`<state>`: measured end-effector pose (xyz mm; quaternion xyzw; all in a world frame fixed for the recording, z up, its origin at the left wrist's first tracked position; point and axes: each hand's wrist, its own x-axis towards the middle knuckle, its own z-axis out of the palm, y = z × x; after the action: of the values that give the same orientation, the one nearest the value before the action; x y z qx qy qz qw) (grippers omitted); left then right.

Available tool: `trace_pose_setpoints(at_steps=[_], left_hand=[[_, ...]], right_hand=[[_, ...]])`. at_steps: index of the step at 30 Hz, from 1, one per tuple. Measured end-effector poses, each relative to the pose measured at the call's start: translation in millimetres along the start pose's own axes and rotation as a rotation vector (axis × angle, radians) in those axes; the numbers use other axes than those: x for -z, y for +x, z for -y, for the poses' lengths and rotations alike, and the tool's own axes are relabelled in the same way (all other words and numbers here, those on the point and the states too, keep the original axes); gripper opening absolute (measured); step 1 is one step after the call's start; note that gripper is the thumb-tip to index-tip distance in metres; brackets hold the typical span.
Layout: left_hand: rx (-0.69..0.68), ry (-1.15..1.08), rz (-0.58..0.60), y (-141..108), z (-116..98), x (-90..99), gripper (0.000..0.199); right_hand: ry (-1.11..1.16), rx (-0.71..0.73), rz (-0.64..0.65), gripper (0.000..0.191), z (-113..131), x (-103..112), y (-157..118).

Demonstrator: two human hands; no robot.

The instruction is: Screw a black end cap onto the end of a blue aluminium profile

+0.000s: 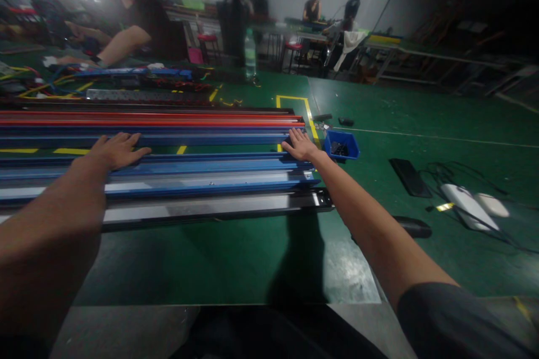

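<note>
Several long metal profiles lie side by side on a green table [236,269]: a red one [189,119] at the back, blue ones [227,164] in the middle and a black and silver one [236,206] nearest me. My left hand [118,150] has its fingers spread over a blue profile [202,139], at the gap in front of it. My right hand [300,143] is laid at the right end of that same profile, fingers stretched out. Neither hand wraps round anything.
Right of the profiles are a blue bin [356,148] with small dark parts, a black phone-like slab [409,177], cables and a white device [468,206]. Behind stand a bottle [250,55] and wiring. A person's arm [124,45] reaches in at the back left.
</note>
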<state>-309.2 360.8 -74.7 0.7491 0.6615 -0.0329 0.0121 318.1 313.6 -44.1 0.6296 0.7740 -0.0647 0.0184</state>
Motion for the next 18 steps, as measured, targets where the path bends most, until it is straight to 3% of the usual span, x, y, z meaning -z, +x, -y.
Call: trace_pose_setpoints(at_steps=[3, 8, 14, 18], left_hand=[[0.086, 0.011, 0.050, -1.3, -7.7, 9.0, 0.087], [0.089, 0.017, 0.082, -10.6, -14.9, 24.1, 0.084], [0.032, 0.018, 0.132, -30.4, -18.8, 42.0, 0.093], [-0.038, 0.080, 0.117, -40.0, -20.7, 47.8, 0.083]], right_hand=[[-0.015, 0.004, -0.031, 0.083, 1.7, 2.0, -4.2], [-0.060, 0.017, -0.101, 0.072, 8.4, 7.1, -12.2], [-0.138, -0.026, -0.105, 0.065, 14.5, 13.5, -16.4], [-0.195, -0.007, -0.104, 0.063, 12.0, 17.0, -20.2]])
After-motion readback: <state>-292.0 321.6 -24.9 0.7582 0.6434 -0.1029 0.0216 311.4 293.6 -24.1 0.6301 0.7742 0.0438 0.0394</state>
